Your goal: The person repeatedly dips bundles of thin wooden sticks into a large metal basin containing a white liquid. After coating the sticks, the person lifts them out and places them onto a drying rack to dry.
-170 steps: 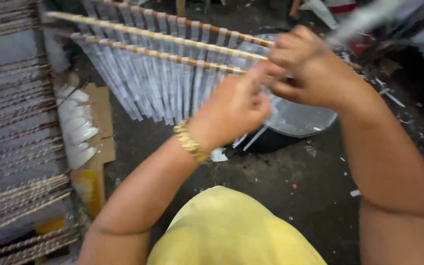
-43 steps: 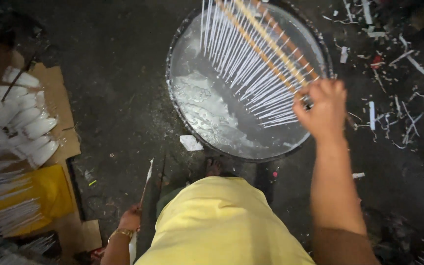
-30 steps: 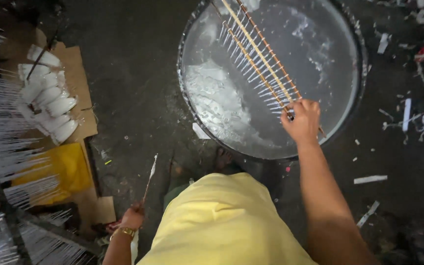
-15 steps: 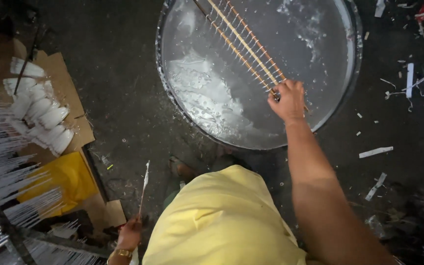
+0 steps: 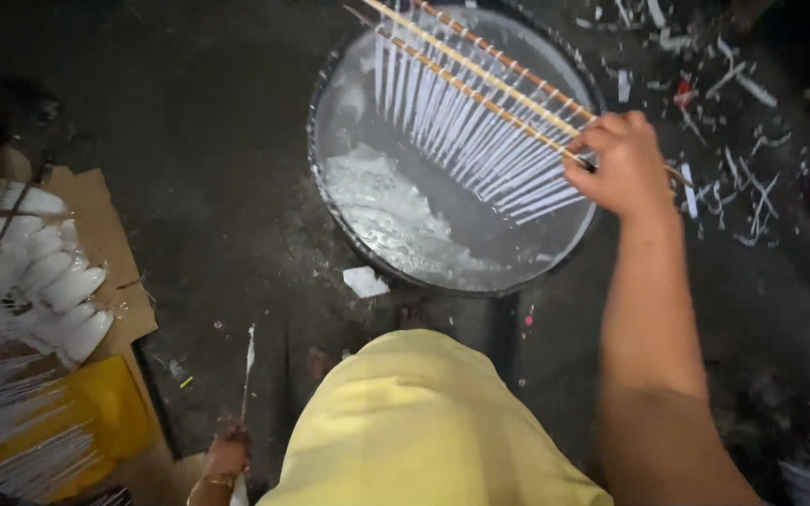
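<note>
My right hand [image 5: 618, 165] grips the near end of two long wooden rods [image 5: 480, 80] from which several thin white candles [image 5: 461, 126] hang in a row. The rods and candles are raised over a large round metal basin [image 5: 330, 201] that holds pale liquid wax with white lumps. My left hand [image 5: 226, 456] is low at the bottom edge, shut on a thin white stick [image 5: 247, 370] that points up along the dark floor. A yellow cloth [image 5: 424, 431] covers my lap.
White cone-shaped lumps [image 5: 49, 267] lie on brown cardboard [image 5: 110, 281] at the left, above a yellow sheet [image 5: 86, 412] and more racks of thin white candles [image 5: 11, 450]. White wax scraps [image 5: 724, 84] litter the dark floor at the upper right.
My right hand has lifted the rods, so the candles now hang out of the wax, and it has swung right over the basin's rim. The left hand stays low with the stick.
</note>
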